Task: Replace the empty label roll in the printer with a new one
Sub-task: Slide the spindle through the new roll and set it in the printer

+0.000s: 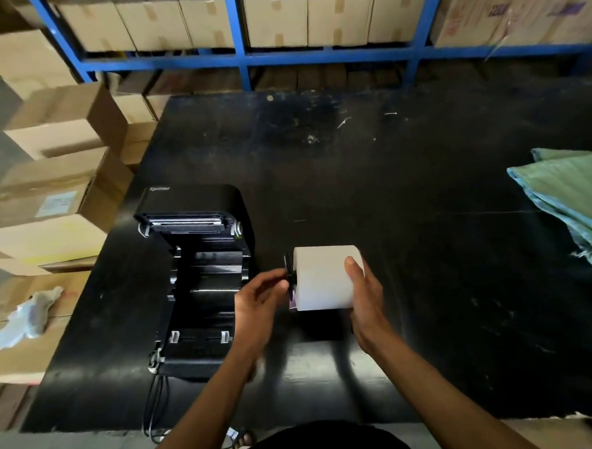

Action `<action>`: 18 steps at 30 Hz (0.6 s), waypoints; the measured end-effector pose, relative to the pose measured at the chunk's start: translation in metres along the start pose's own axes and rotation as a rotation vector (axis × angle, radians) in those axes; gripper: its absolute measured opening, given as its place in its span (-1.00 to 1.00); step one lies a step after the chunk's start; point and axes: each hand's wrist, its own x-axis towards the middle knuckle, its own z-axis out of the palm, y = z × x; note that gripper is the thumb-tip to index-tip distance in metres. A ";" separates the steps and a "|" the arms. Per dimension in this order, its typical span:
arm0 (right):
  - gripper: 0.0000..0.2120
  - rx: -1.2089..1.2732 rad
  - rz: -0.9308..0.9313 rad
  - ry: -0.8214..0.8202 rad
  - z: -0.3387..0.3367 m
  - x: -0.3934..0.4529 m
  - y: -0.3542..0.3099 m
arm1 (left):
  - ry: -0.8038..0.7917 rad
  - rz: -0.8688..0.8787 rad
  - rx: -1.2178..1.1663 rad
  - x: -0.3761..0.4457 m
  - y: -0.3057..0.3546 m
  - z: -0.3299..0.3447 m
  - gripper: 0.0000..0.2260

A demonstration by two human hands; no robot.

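Black worktable (406,191): printer (197,274) open and empty; my right hand (365,296) grips the new label roll (321,278), left fingers (270,287) pinch its spindle (290,276). Loading remains.

Two bare arms come up from the bottom edge; they have no sleeves on them, right down to where the picture ends; there is no watch, no ring and no glove on the left hand (257,307) or the right hand (365,304); the left hand looks a bit blurry. Low in the middle there is dark, black clothing (316,444) over the person's body; just to its left a foot (242,438) peeks out in an open sandal with a dark strap; the toes are bare.
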 end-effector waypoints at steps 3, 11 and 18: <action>-0.43 -0.020 -0.014 -0.004 0.011 -0.011 0.002 | -0.050 -0.054 -0.036 0.001 0.004 -0.021 -0.75; -0.58 -0.043 -0.061 0.031 0.038 -0.041 0.009 | -0.152 -0.183 -0.175 -0.002 -0.001 -0.066 -0.68; -0.61 -0.034 -0.072 -0.030 0.064 -0.063 0.009 | -0.228 -0.165 -0.065 0.003 0.012 -0.097 -0.74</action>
